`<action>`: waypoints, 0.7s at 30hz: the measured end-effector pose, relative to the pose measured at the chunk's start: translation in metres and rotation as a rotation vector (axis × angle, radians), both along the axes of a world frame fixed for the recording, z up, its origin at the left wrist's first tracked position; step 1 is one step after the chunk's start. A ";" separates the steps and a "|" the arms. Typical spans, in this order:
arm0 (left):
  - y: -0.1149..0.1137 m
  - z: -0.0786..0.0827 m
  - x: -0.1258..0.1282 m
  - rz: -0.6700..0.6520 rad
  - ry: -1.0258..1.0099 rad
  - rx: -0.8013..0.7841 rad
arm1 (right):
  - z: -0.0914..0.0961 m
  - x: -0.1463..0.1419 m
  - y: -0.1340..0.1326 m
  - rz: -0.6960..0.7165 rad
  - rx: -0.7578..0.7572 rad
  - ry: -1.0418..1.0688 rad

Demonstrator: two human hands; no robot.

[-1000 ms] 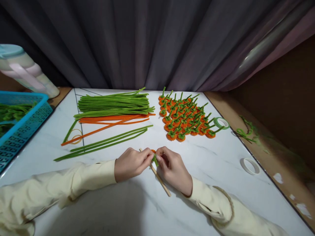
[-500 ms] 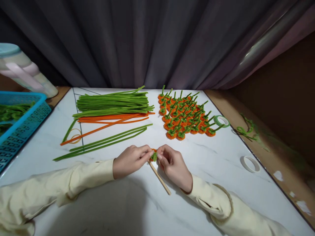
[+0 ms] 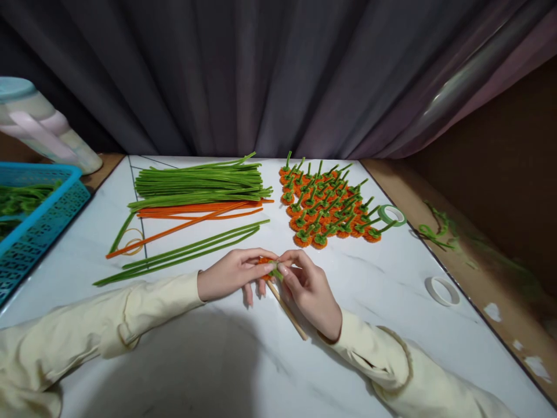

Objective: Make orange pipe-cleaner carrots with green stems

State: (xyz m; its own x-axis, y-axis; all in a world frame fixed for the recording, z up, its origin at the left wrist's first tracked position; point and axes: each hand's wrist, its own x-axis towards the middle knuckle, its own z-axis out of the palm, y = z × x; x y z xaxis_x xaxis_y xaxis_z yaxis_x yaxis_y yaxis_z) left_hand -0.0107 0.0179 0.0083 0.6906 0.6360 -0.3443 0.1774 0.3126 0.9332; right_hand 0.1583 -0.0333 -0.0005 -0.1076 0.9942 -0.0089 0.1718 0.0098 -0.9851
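Between my hands is a small orange pipe-cleaner persimmon point(image 3: 265, 268) with a green top. My left hand point(image 3: 237, 274) pinches its orange part between thumb and fingers, the lower fingers hanging beneath. My right hand point(image 3: 311, 290) is closed on the green pipe-cleaner piece point(image 3: 276, 271) at its top. A thin wooden stick point(image 3: 288, 312) slants down to the right from the persimmon; its upper end is hidden by it. Beyond my hands lie several loose green pipe cleaners point(image 3: 191, 251).
At the back lie a green pipe-cleaner bundle point(image 3: 200, 183) and orange pipe cleaners point(image 3: 195, 210). Several finished orange pieces with green stems point(image 3: 324, 200) stand at the right, beside green tape point(image 3: 392, 215) and a white ring point(image 3: 442, 291). A blue basket point(image 3: 43, 217) and a tumbler point(image 3: 47, 125) flank the left.
My left hand has turned and shifted slightly up, its lower fingers now showing under the persimmon. More orange shows, and the stick's lower end has swung a little right.
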 end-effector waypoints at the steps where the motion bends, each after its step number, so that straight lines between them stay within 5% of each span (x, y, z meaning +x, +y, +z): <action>1: 0.000 0.000 0.000 0.051 -0.030 -0.009 | 0.002 0.001 0.000 -0.021 -0.013 0.029; 5: 0.000 -0.001 0.001 0.189 -0.083 0.081 | 0.008 0.002 0.002 0.052 -0.237 0.252; 10: -0.002 -0.007 -0.003 0.191 -0.032 0.468 | 0.006 0.001 0.006 0.302 -0.515 0.625; 17: -0.004 -0.012 -0.009 0.125 -0.023 1.060 | 0.001 0.003 0.011 0.374 -0.538 0.632; 21: -0.004 -0.015 -0.010 0.089 0.002 1.226 | 0.001 0.003 0.010 0.365 -0.509 0.590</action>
State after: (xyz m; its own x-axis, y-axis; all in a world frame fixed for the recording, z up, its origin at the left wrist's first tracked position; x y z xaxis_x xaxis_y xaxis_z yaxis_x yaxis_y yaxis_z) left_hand -0.0209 0.0140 -0.0070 0.6283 0.5847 0.5132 0.2023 -0.7598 0.6179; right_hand 0.1613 -0.0235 0.0003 -0.5468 0.7869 -0.2862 -0.2975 -0.5021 -0.8120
